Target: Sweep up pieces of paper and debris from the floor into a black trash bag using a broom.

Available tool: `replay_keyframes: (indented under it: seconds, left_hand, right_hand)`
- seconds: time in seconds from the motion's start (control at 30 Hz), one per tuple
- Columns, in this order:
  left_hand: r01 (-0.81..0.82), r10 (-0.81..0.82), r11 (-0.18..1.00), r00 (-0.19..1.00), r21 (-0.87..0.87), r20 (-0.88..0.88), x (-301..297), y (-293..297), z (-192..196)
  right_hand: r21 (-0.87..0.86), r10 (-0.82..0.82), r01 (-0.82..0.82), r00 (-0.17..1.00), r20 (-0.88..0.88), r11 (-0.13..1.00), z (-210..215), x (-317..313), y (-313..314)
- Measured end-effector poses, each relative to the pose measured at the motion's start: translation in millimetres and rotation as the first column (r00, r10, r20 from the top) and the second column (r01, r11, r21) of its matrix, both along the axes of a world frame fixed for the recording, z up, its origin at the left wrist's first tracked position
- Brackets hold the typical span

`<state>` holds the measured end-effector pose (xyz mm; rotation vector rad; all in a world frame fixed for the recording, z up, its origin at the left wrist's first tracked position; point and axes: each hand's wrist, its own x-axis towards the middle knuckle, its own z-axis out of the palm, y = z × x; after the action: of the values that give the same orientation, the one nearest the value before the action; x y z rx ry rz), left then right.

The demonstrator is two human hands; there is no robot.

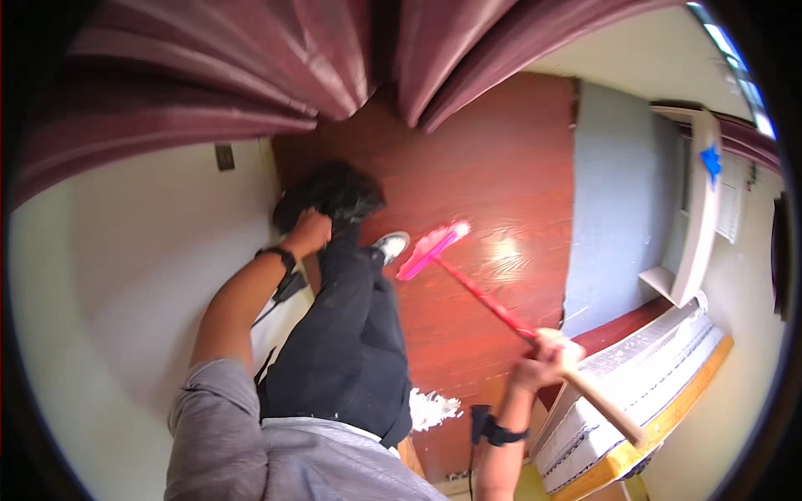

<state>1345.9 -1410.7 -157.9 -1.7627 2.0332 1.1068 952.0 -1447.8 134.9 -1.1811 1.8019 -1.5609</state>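
Observation:
My right hand (pixel 553 355) grips the handle of a broom, fingers wrapped round it near the upper end. The broom (pixel 480 292) slants away to the left, and its pink bristle head (pixel 434 249) rests on the red-brown floor near my shoe (pixel 393 246). On the left, my closed left hand (pixel 311 232) is at the near edge of a dark, glossy bundle that looks like a black plastic bag (pixel 334 194). The fingertips are partly hidden there. Black bands are on both wrists.
Maroon curtains (pixel 468 50) hang at the far side. A grey floor covering (pixel 614 200) lies right of the red-brown floor (pixel 501 150). White furniture (pixel 706 209) and a wood-edged mattress (pixel 652 376) line the right. White fluffy stuff (pixel 433 409) lies beside my leg. A pale wall (pixel 134 267) stands left.

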Motion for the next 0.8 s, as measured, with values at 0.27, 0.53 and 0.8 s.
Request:
replay_keyframes:
  seconds: [0.27, 0.53, 0.8]
  left_hand:
    - [0.247, -0.377, 0.924, 0.717, -0.292, -0.586, -101.1, -30.9, 333.8]
    - [0.469, -0.666, 0.733, 0.348, -0.493, -0.66, -129.5, -29.3, 553.2]
    - [0.675, -0.649, 0.716, 0.546, -0.182, -0.529, -91.6, -80.9, 577.0]
  right_hand:
    - [0.225, 0.379, -0.418, 0.904, 0.199, 0.88, 25.7, -7.3, 54.0]
    - [0.059, 0.33, -0.325, 0.939, -0.101, 0.944, 58.0, 44.4, 65.6]
    - [0.379, 0.571, -0.543, 0.82, 0.045, 0.75, 62.1, 76.9, 47.0]
